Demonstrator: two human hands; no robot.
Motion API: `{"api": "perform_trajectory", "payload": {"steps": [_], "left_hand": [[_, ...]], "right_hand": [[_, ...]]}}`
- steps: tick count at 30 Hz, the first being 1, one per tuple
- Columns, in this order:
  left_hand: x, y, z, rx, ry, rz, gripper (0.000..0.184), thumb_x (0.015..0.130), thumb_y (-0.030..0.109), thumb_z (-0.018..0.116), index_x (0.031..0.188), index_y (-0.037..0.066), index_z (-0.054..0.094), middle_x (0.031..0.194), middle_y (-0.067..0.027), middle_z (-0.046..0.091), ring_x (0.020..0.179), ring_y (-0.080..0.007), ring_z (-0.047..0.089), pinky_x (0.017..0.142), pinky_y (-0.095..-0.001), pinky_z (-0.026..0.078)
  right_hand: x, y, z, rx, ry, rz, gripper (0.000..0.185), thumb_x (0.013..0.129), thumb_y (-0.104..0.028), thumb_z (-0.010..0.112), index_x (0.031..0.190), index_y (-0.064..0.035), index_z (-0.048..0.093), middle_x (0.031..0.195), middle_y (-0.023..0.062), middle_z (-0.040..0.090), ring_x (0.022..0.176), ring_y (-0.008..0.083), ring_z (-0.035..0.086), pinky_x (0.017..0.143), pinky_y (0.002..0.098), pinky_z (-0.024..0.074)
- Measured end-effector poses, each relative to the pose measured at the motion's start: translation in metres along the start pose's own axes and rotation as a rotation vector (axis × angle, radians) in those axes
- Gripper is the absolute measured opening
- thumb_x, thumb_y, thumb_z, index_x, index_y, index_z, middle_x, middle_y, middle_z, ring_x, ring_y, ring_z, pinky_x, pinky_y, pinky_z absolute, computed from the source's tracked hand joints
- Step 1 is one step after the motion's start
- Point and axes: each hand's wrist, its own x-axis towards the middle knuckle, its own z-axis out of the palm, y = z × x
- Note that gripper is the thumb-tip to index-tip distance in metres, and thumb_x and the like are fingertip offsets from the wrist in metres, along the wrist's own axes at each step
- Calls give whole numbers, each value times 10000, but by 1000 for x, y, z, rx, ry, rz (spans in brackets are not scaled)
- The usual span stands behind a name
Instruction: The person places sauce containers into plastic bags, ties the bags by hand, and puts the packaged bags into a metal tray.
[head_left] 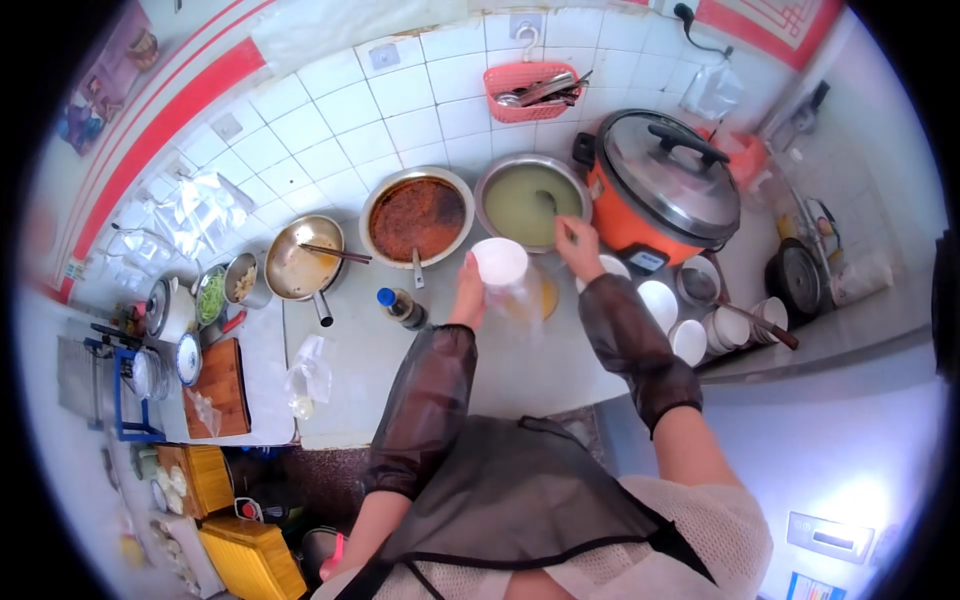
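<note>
My left hand [469, 292] is closed round the side of a white bowl [502, 262], with what looks like a clear plastic bag [520, 303] hanging below it. Bent fingers of my right hand [577, 247] hold the handle of a ladle [547, 199], whose dark head lies in the pale green liquid [518, 205] of a metal pot. To the left of that pot stands a bowl of red chili sauce [417, 215] with a spoon handle [417, 269] sticking out. Dark sheer sleeves cover both forearms.
An orange cooker [640, 215] with a glass lid stands right of the pot. White bowls [687, 342] are grouped at the right. A blue-capped bottle [402, 309], a pan [304, 258] with chopsticks and a cutting board [219, 390] are to the left.
</note>
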Motion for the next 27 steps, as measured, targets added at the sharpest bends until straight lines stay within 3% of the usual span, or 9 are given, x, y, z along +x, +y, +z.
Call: {"api": "perform_trajectory", "payload": {"steps": [3, 5, 9, 13, 16, 18, 21, 25, 27], "left_hand": [[31, -16, -1, 13, 62, 0, 615, 994, 534, 244, 1326, 57, 446, 1221, -86, 589, 1057, -212, 604, 749, -348, 524], [48, -22, 4, 21, 116, 11, 611, 999, 521, 238, 1323, 47, 446, 1225, -99, 587, 1057, -221, 608, 745, -357, 534], [66, -22, 14, 29, 128, -44, 607, 1004, 497, 236, 1318, 15, 428, 1223, -135, 578, 1056, -252, 617, 746, -388, 562], [111, -54, -2, 43, 185, -7, 589, 1003, 487, 255, 1351, 17, 322, 1260, -168, 529, 1061, -296, 611, 762, -428, 569], [109, -48, 3, 84, 213, -6, 569, 1001, 484, 273, 1354, 39, 245, 1285, -185, 485, 1067, -320, 603, 777, -452, 567], [106, -46, 5, 93, 244, -2, 564, 998, 489, 281, 1345, 47, 238, 1280, -184, 479, 1064, -322, 602, 775, -457, 567], [98, -52, -3, 116, 284, 14, 571, 991, 502, 297, 1336, 55, 222, 1277, -182, 472, 1063, -321, 599, 775, -461, 568], [99, -62, -22, 153, 288, 32, 601, 980, 522, 317, 1336, 49, 213, 1276, -178, 468, 1071, -310, 592, 782, -463, 566], [97, -65, -25, 170, 302, 21, 614, 975, 533, 322, 1337, 47, 218, 1273, -176, 472, 1074, -303, 591, 778, -457, 564]], "right_hand": [[3, -14, -13, 168, 186, 138, 180, 857, -117, 577, 925, 27, 659, 794, 151, 663, 713, 249, 654, 685, 319, 507], [10, -14, -22, 612, 224, 455, 206, 889, -125, 564, 932, 56, 653, 778, 115, 670, 690, 168, 652, 657, 267, 510], [17, -57, -66, 742, 162, 522, 204, 923, -94, 518, 951, 61, 647, 782, 98, 663, 684, 145, 647, 661, 255, 522], [-5, -115, -100, 665, 48, 491, 216, 942, -105, 505, 966, 62, 639, 828, 86, 664, 747, 132, 645, 687, 262, 522], [-22, -124, -104, 428, -92, 194, 194, 928, -85, 515, 1009, 56, 623, 884, 96, 649, 790, 186, 650, 695, 283, 511], [-24, -120, -104, -9, -171, -246, 186, 893, -47, 531, 1041, 39, 604, 923, 136, 613, 793, 277, 624, 694, 321, 495], [-22, -68, -84, -195, -236, -334, 204, 854, -17, 542, 1047, 25, 593, 952, 172, 582, 772, 343, 585, 678, 351, 485], [-28, -30, -57, -226, -272, -271, 159, 850, -25, 552, 987, 39, 602, 912, 175, 592, 750, 341, 585, 665, 354, 481], [-31, -26, -43, 94, -71, 28, 146, 878, -48, 548, 955, 52, 621, 819, 143, 623, 712, 273, 623, 642, 318, 488]]}}
